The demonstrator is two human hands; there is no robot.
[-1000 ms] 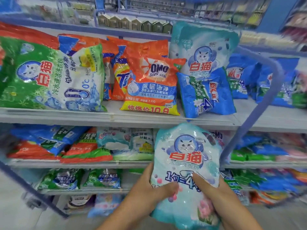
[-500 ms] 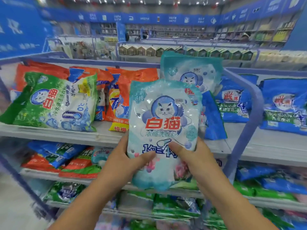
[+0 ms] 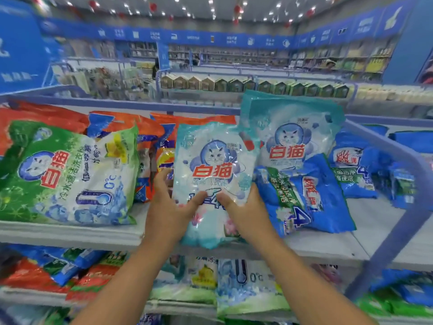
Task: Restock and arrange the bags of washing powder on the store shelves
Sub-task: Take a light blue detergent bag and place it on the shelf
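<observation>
I hold a pale teal washing powder bag point(image 3: 214, 165) with a cat logo upright over the front of the top shelf point(image 3: 70, 233). My left hand point(image 3: 168, 207) grips its lower left edge and my right hand point(image 3: 248, 214) grips its lower right. Its bottom rests near the shelf's front edge. A matching larger teal bag point(image 3: 293, 134) leans just behind it to the right. The held bag covers most of the orange bags point(image 3: 131, 127) behind it.
A big green bag point(image 3: 65, 174) lies at the left of the top shelf, blue bags point(image 3: 311, 195) at the right. A blue metal shelf frame point(image 3: 403, 207) slants down at the right. Lower shelves point(image 3: 164, 306) hold more bags. Other store aisles stand behind.
Both hands raised the teal bag from below the top shelf up to shelf level and forward, in front of the orange bags. My view tilted upward.
</observation>
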